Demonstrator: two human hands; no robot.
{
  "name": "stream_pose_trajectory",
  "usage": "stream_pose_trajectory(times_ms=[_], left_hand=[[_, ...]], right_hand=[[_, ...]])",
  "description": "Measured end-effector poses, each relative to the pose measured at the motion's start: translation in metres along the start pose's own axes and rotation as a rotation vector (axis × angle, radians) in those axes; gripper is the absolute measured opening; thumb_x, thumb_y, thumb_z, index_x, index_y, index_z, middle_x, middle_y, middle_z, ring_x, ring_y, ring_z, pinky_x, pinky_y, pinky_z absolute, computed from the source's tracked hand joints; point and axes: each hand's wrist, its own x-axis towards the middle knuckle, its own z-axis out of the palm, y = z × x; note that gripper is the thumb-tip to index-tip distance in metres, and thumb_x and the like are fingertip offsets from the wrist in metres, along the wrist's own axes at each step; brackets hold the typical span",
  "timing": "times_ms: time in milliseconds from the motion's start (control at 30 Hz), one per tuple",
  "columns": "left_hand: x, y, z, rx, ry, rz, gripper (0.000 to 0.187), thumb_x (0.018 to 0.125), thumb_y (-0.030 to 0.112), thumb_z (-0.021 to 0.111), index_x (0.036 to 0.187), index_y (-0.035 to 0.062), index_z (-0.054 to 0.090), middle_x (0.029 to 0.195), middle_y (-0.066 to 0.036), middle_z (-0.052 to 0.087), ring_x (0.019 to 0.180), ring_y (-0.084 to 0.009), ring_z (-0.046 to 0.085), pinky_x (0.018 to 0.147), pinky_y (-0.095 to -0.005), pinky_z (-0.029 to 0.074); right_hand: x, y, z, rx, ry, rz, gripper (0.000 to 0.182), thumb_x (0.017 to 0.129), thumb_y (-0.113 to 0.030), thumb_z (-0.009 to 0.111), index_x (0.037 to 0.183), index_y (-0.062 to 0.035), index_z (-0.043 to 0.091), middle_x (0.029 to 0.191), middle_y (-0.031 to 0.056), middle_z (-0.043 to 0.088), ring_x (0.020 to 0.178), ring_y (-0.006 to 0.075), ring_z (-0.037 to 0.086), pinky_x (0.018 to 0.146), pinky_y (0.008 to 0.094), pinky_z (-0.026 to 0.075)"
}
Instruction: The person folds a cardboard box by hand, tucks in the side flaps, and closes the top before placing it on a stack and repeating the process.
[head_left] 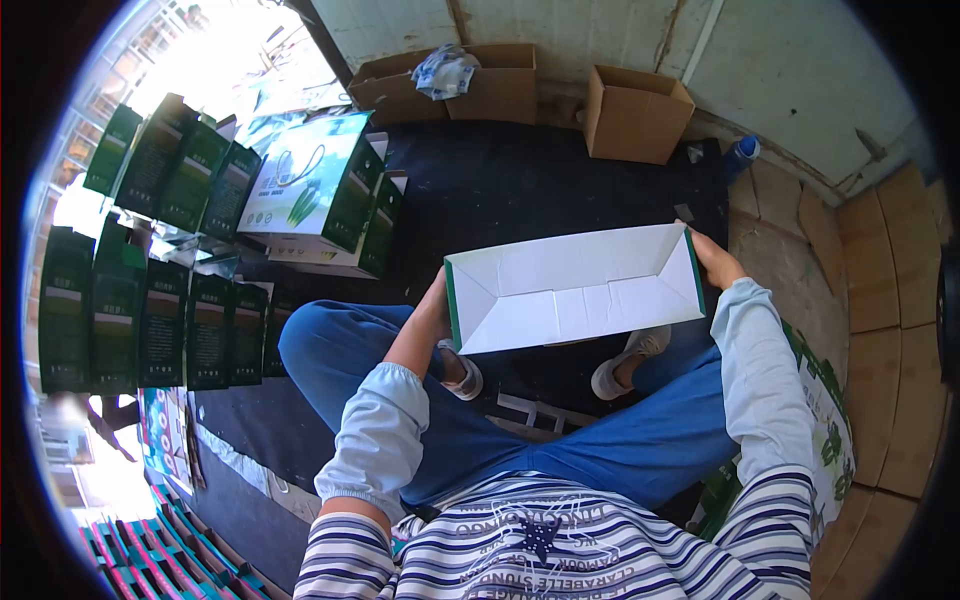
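Observation:
Between my two hands is a carton box point(575, 288), held level above my feet. Its white face with folded, interlocked flaps points up at me, and thin green edges show at both ends. My left hand point(436, 305) grips the left end, its fingers mostly hidden behind the box. At the right end, my right hand point(714, 262) is closed around the upper corner. Light blue sleeve covers are on both forearms. What is inside the box cannot be seen.
Green-and-white gift boxes point(310, 190) are stacked at the left, beside rows of standing green cartons point(165, 320). Open brown boxes point(638, 115) stand along the back wall, with a blue bottle point(741, 155) nearby. Flat brown cartons point(890, 340) line the right side.

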Motion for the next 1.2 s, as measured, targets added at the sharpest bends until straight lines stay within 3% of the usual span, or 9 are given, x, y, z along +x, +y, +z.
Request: stream_pose_trajectory(times_ms=[167,233,333,467,733,800,967,1100,1200], left_hand=[[-0.040,0.037,0.013,-0.181,-0.029,0.235,0.046,0.089,0.044,0.045,0.107,0.0053,0.061,0.103,-0.012,0.064,0.092,-0.0246,0.061,0.086,-0.0361,0.047],[-0.046,0.044,0.010,-0.165,-0.143,0.530,0.056,0.090,0.050,0.042,0.116,0.0027,0.057,0.111,-0.011,0.061,0.097,-0.0231,0.058,0.087,-0.0341,0.044],[-0.055,0.058,0.010,-0.182,-0.115,0.700,0.068,0.091,0.062,0.032,0.126,0.0068,0.052,0.120,-0.006,0.057,0.109,-0.0212,0.051,0.094,-0.0370,0.037],[-0.048,0.048,0.009,-0.154,0.071,0.524,0.071,0.089,0.070,0.028,0.128,0.0157,0.050,0.115,-0.003,0.056,0.112,-0.0227,0.048,0.098,-0.0436,0.033],[-0.001,-0.005,-0.024,0.007,0.021,0.679,0.046,0.094,0.042,0.044,0.127,0.0111,0.049,0.127,-0.008,0.054,0.114,-0.0249,0.052,0.094,-0.0447,0.042],[-0.025,0.006,-0.015,-0.197,0.047,0.428,0.048,0.086,0.019,0.060,0.130,0.0083,0.042,0.124,-0.006,0.051,0.114,-0.0215,0.051,0.092,-0.0422,0.043],[0.020,-0.013,-0.040,-0.002,0.062,0.179,0.047,0.082,0.047,0.056,0.116,0.0143,0.056,0.116,-0.006,0.057,0.111,-0.0221,0.051,0.091,-0.0435,0.037],[-0.007,0.007,-0.011,0.042,0.170,0.408,0.050,0.083,0.047,0.058,0.120,0.0132,0.055,0.117,-0.007,0.057,0.112,-0.0231,0.051,0.092,-0.0467,0.035],[-0.033,0.030,0.014,0.276,0.273,0.595,0.060,0.079,0.052,0.066,0.108,0.0006,0.057,0.098,-0.009,0.062,0.091,-0.0191,0.057,0.080,-0.0326,0.044]], right_hand=[[-0.007,-0.016,-0.031,0.237,-0.150,-0.145,0.042,0.088,-0.040,0.055,0.108,-0.0049,0.063,0.106,0.0089,0.064,0.096,0.0177,0.059,0.085,0.0282,0.045],[-0.026,-0.030,-0.024,0.203,-0.165,-0.457,0.053,0.086,-0.046,0.055,0.119,-0.0042,0.058,0.113,0.0065,0.060,0.107,0.0168,0.055,0.093,0.0297,0.041],[-0.038,-0.039,-0.021,0.259,-0.188,-0.469,0.071,0.087,-0.056,0.049,0.132,-0.0021,0.045,0.124,0.0095,0.054,0.115,0.0207,0.050,0.096,0.0374,0.040],[-0.032,-0.035,-0.005,0.230,-0.072,-0.327,0.082,0.087,-0.070,0.036,0.142,-0.0100,0.033,0.134,0.0128,0.045,0.122,0.0277,0.045,0.099,0.0461,0.036],[0.009,0.033,-0.015,0.184,-0.211,-0.207,0.059,0.093,-0.054,0.040,0.134,-0.0120,0.045,0.129,0.0109,0.054,0.112,0.0267,0.054,0.093,0.0490,0.043],[0.008,0.036,-0.017,0.129,-0.261,-0.122,0.054,0.094,-0.051,0.042,0.131,-0.0122,0.048,0.125,0.0100,0.057,0.108,0.0266,0.058,0.091,0.0494,0.045],[0.002,0.024,0.014,0.000,-0.120,0.075,0.047,0.094,-0.050,0.044,0.120,-0.0145,0.060,0.113,0.0045,0.064,0.101,0.0166,0.061,0.084,0.0348,0.048],[0.017,0.036,0.004,-0.038,-0.089,-0.095,0.051,0.091,-0.055,0.045,0.117,-0.0142,0.062,0.108,0.0048,0.065,0.102,0.0197,0.060,0.085,0.0414,0.046],[-0.003,0.015,0.016,-0.232,0.009,-0.171,0.054,0.090,-0.055,0.048,0.119,-0.0110,0.061,0.111,0.0088,0.064,0.104,0.0225,0.059,0.086,0.0413,0.046]])
